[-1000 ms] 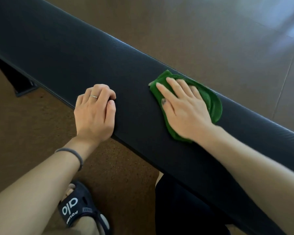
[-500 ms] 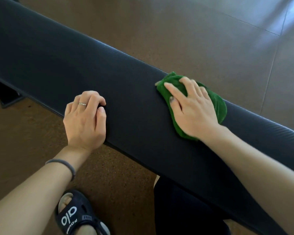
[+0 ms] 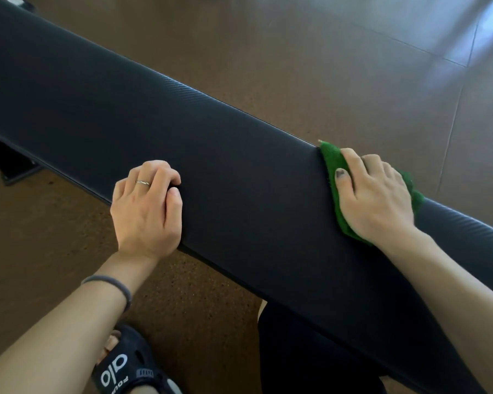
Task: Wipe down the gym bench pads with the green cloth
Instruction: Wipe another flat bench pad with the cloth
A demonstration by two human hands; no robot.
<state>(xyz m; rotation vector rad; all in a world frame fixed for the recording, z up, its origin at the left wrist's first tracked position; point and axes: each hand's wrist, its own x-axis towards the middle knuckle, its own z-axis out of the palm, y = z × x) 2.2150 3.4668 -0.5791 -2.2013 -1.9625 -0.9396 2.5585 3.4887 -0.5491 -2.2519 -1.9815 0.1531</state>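
A long black gym bench pad [image 3: 239,172] runs diagonally from the upper left to the lower right. The green cloth [image 3: 332,163] lies on its top near the far edge and drapes over that edge. My right hand [image 3: 376,200] covers most of the cloth, thumb laid along it, fingers bent down over the far edge so their tips are hidden. My left hand [image 3: 145,211] rests on the pad's near edge in a loose fist with a ring showing; it holds nothing.
Brown tiled floor surrounds the bench. A dark part of the bench frame [image 3: 12,163] sits under the pad at the left. My foot in a black sandal [image 3: 125,368] stands below the near edge, and a dark-clothed leg [image 3: 310,351] is under the pad.
My right hand has slid the cloth toward the pad's far edge and further right, and its fingers went from flat to bent over the edge. My left hand stayed put.
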